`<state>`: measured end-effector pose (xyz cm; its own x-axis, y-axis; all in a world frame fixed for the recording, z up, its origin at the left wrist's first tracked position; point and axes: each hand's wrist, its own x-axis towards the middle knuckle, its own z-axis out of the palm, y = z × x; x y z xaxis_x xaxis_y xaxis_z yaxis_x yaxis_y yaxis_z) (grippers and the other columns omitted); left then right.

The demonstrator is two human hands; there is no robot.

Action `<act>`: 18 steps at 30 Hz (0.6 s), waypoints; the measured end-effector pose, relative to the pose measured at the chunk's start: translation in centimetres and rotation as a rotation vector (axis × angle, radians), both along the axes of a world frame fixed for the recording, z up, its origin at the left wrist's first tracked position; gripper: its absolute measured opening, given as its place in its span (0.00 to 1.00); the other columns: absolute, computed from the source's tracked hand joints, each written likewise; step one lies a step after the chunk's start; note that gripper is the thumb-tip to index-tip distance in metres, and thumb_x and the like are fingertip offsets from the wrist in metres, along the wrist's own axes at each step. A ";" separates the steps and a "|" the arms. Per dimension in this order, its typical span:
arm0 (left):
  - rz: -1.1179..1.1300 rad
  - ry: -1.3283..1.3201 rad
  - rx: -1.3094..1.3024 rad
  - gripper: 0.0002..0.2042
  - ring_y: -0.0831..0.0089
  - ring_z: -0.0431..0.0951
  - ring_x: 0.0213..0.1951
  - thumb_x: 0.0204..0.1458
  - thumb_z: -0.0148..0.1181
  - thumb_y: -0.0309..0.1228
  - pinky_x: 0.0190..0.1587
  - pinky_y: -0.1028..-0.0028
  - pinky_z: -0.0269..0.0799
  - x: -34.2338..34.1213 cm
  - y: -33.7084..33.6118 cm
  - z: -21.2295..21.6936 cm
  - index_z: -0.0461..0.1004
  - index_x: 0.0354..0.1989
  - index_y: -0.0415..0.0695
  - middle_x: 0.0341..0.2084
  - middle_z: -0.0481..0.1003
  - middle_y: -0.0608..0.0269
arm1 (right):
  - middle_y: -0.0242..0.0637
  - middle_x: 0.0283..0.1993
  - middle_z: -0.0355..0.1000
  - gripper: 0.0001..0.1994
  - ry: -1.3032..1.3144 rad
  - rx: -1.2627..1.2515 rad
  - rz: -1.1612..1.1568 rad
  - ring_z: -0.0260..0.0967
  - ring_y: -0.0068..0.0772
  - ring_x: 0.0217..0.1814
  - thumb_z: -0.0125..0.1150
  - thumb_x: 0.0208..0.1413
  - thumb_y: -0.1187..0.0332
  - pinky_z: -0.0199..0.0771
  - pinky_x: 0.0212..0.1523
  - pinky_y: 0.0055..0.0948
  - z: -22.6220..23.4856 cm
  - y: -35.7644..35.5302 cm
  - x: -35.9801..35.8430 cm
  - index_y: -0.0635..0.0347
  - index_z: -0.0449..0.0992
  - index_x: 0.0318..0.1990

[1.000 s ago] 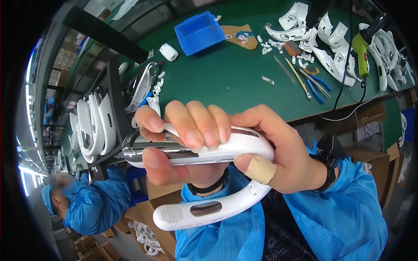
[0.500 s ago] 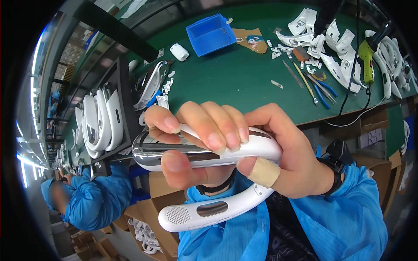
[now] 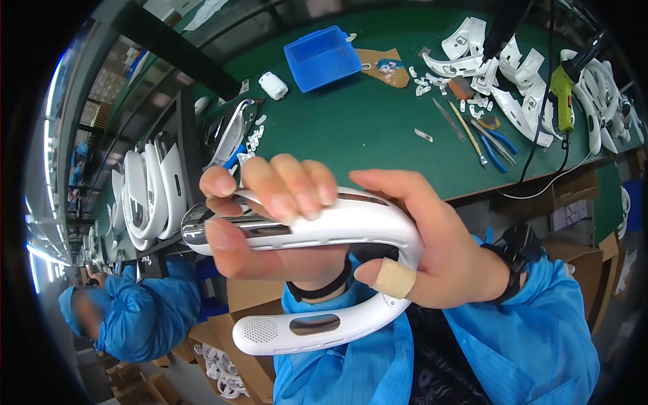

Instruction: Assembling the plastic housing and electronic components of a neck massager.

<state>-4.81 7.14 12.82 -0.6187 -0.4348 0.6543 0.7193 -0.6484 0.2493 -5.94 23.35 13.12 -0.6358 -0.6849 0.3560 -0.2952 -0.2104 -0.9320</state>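
Head view: holding a glossy white U-shaped plastic device [image 3: 361, 219] in front of a flat green workbench [image 3: 351, 128], pinched along its mirrored arm by the left hand [image 3: 277, 192], gripped at the bend by the right hand [image 3: 445, 256], beige tape [image 3: 395, 279] on that thumb btw; further out, open blue plastic bin [image 3: 331, 79] plus blue-handled metal pliers [image 3: 494, 156]

I see my left hand [image 3: 287, 187] curled on the left, right hand [image 3: 445, 250] on the right, both thumbs [image 3: 229, 251] near.
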 end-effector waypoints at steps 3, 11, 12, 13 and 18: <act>0.071 -0.123 0.020 0.22 0.69 0.72 0.31 0.67 0.43 0.51 0.36 0.65 0.72 0.3 -1.2 0.0 0.68 0.55 0.47 0.30 0.73 0.61 | 0.52 0.52 0.70 0.34 -0.117 0.002 -0.097 0.73 0.45 0.50 0.68 0.58 0.61 0.74 0.51 0.38 -0.3 0.3 1.0 0.69 0.59 0.66; 0.204 -0.166 0.117 0.23 0.71 0.72 0.32 0.64 0.50 0.53 0.37 0.68 0.72 0.1 -1.9 0.1 0.71 0.54 0.46 0.29 0.71 0.64 | 0.45 0.51 0.70 0.32 -0.058 0.041 -0.111 0.72 0.31 0.47 0.66 0.60 0.66 0.74 0.44 0.30 -0.7 0.8 0.6 0.65 0.57 0.67; 0.200 -0.163 0.116 0.23 0.71 0.72 0.32 0.64 0.50 0.53 0.37 0.68 0.72 0.0 -1.5 0.0 0.71 0.54 0.46 0.29 0.71 0.64 | 0.43 0.50 0.71 0.32 -0.319 -0.045 -0.012 0.71 0.28 0.47 0.66 0.60 0.66 0.74 0.45 0.29 -0.4 0.6 0.7 0.65 0.57 0.66; 0.198 -0.171 0.136 0.23 0.72 0.71 0.32 0.64 0.50 0.53 0.36 0.69 0.71 -0.3 -0.9 0.0 0.72 0.54 0.46 0.28 0.70 0.65 | 0.40 0.51 0.71 0.30 -0.424 -0.104 0.002 0.70 0.24 0.51 0.66 0.61 0.68 0.73 0.49 0.27 -0.6 0.3 0.5 0.64 0.58 0.66; 0.000 -0.089 -0.083 0.47 0.50 0.72 0.60 0.54 0.55 0.68 0.64 0.52 0.67 -1.2 -2.6 -1.5 0.53 0.73 0.45 0.59 0.70 0.42 | 0.38 0.53 0.71 0.27 -0.690 -0.206 0.029 0.69 0.23 0.54 0.63 0.63 0.72 0.72 0.54 0.26 1.2 1.0 -1.0 0.63 0.58 0.66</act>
